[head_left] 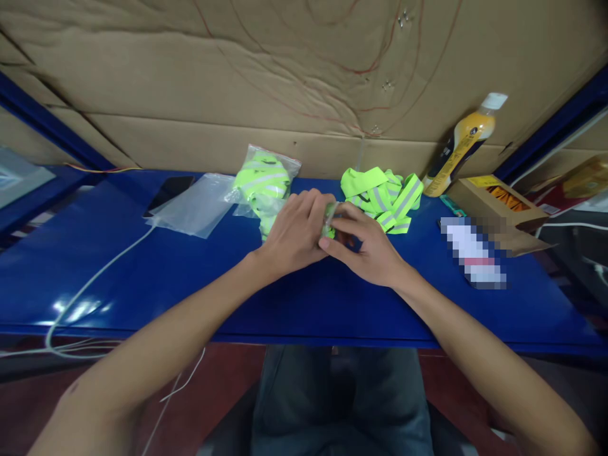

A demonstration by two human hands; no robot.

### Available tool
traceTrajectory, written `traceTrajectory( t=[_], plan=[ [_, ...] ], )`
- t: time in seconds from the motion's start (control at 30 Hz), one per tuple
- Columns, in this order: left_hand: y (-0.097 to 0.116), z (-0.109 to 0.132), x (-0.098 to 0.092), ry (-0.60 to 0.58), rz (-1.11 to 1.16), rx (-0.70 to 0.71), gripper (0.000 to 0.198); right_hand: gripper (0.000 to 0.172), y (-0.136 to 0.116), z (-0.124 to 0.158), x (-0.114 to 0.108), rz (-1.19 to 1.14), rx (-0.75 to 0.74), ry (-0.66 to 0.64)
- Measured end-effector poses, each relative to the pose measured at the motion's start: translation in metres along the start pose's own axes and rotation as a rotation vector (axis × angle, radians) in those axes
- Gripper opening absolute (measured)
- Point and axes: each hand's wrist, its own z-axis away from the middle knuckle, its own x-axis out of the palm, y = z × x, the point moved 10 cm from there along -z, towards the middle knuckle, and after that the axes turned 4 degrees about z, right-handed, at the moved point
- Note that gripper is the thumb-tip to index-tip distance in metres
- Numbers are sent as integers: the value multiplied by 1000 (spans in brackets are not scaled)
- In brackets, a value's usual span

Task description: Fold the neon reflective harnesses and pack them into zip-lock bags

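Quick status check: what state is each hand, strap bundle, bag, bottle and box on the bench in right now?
Left hand: closed over a small bagged strap.
Right hand: pinching the same bagged strap.
Loose straps: unbagged, heaped.
Filled bag: packed with straps, lying flat.
Empty bags: flat, stacked.
Bottle: capped, leaning on the cardboard.
Carton: flap open.

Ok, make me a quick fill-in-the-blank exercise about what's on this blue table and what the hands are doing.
1. Both hands, left hand and right hand, meet on a neon ____ strap piece.
2. The tabletop is ____.
3. The bottle of orange drink leans at the table's ____ side.
4. The loose pile of straps has ____ reflective stripes.

Missing words: yellow-green; blue; right; grey
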Motion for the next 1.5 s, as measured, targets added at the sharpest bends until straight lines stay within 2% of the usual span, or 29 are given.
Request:
traceTrajectory(
  t=[0.1, 0.2, 0.27, 0.3, 0.37, 0.43, 0.53, 0.73, 0.83, 0.9, 1.0, 1.07, 1.13, 1.23, 1.27, 1.33, 1.37, 1.47, 1.5],
  plan=[
    [4, 1, 1, 33, -81, 64, 27, 40, 0, -2, 6, 53, -29, -47],
    [3, 0, 3, 35, -89, 71, 23, 30, 6, -2, 8, 88, -31, -48],
    [-3, 0, 3, 41, -51, 21, 28, 19, 10, 0, -1, 66, -30, 64],
    [-7, 0, 2, 48, -33, -13, 32, 19, 12, 2, -9, 62, -27, 152],
    [-16, 0, 1, 62, -3, -100, 42, 29, 13, 9, -22, 93, -21, 327],
    [-24, 1, -2, 74, 34, -173, 49, 32, 10, 13, -23, 147, -44, 395],
    [-25, 1, -7, 98, 68, -174, 50, 35, 3, 13, -10, 185, -107, 332],
    [2, 0, -8, 53, 25, 75, 36, 22, -2, 5, 15, 244, -136, 146],
    [10, 1, -9, 75, -37, 133, 31, 31, 0, 1, 23, 141, -109, 31],
    [9, 1, -12, 104, -45, 123, 30, 36, 0, 0, 23, 91, -102, 2],
    [-3, -1, -20, 181, 30, 26, 42, 37, -5, 3, 13, 145, -156, 102],
    [-20, 0, -27, 247, 99, -92, 59, 38, -10, 8, 0, 222, -206, 240],
    [-35, 1, -32, 289, 169, -172, 80, 31, -12, 11, -10, 289, -221, 336],
    [-35, -1, -39, 274, 303, -115, 101, 8, -5, 8, -14, 240, -183, 330],
    [-32, -3, -41, 250, 367, -78, 103, 8, -3, 6, -17, 186, -165, 324],
    [-28, -6, -45, 202, 529, -50, 95, 14, 1, 4, -24, 93, -141, 351],
    [-29, -8, -47, 195, 623, -64, 84, 14, 1, 4, -29, 70, -134, 374],
    [-41, -10, -52, 266, 903, -183, 41, 11, 0, 3, -37, 45, -128, 407],
    [-46, -10, -52, 303, 986, -232, 32, 11, 1, 3, -38, 34, -114, 412]
  ],
)
